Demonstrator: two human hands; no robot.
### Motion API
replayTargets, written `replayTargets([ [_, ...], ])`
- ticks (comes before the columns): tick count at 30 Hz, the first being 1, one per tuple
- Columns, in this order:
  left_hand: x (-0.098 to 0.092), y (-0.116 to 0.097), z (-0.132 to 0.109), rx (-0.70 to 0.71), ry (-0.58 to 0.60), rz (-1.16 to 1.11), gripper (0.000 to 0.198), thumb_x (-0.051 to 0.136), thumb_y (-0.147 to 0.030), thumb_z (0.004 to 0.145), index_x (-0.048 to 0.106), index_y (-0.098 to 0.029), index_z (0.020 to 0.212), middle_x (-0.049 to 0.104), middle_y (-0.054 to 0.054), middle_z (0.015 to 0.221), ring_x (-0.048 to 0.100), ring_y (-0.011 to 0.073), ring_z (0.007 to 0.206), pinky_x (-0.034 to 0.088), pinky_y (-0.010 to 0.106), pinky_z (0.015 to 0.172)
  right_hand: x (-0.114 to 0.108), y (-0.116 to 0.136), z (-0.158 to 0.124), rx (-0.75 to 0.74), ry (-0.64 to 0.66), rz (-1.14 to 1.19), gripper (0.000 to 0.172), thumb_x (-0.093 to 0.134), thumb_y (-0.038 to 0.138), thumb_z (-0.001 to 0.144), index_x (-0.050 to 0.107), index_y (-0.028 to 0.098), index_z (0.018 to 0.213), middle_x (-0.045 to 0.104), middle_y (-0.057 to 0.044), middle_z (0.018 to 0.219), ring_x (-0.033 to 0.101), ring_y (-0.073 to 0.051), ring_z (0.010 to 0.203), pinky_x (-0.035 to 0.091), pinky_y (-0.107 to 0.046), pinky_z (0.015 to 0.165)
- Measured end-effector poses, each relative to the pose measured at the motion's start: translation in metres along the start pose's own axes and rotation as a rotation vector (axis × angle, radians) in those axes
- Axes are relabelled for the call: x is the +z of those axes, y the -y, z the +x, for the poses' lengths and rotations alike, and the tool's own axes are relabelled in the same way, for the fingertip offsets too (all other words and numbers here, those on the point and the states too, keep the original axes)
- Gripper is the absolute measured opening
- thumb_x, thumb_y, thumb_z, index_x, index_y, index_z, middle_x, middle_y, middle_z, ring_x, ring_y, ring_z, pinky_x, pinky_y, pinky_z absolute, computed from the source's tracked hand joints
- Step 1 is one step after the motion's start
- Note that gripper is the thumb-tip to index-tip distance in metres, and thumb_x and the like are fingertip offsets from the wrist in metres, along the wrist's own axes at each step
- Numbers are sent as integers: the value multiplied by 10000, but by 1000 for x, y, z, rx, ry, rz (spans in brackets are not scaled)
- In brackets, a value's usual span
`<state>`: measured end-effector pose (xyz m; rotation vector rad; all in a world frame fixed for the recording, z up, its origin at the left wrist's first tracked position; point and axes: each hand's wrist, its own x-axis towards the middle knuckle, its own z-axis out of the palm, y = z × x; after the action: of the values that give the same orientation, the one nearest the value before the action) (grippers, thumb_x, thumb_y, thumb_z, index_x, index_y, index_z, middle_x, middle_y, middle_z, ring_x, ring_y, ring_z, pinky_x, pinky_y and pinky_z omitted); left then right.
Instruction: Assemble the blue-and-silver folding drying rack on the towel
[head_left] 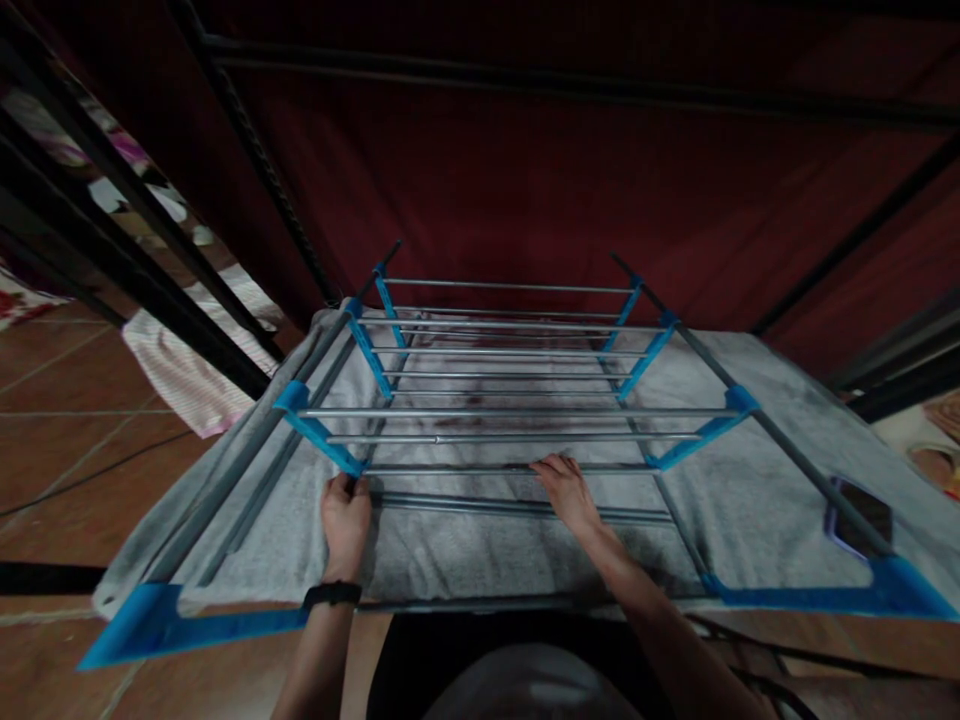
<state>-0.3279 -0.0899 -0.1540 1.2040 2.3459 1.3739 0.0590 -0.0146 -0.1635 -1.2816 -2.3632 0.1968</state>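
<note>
A metal rack (pixel 510 412) with grey rods and blue plastic brackets stands in front of me on a grey towel (pixel 765 500). My left hand (pixel 345 518) is closed around a low rod beside a blue bracket (pixel 319 432) at the rack's left. My right hand (pixel 566 490) rests with curled fingers on a horizontal rod near the middle. A black band sits on my left wrist.
A dark red cloth wall (pixel 525 180) rises behind the rack, with black metal bars at the left and right. A phone (pixel 859 515) lies on the towel at the right. A striped cloth (pixel 187 375) hangs at the left over a tiled floor.
</note>
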Motion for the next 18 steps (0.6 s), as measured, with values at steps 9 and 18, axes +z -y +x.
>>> replayTargets([
  [9,3,3,2,-13,1,-7,277,504,-404,825,632,-162,871,577,63,794,536,229,779,455,367,795,-3,6,2,56,-70,78,245,562,127,910,711,252,1058,658,-58,992,595,-236,946,471,-429,919],
  [18,5,9,2,-20,-7,-5,246,510,-322,816,636,-163,956,601,93,898,546,247,853,459,414,870,0,2,-2,57,-72,140,265,526,137,926,705,253,1083,664,-54,1013,605,-225,948,476,-430,925],
])
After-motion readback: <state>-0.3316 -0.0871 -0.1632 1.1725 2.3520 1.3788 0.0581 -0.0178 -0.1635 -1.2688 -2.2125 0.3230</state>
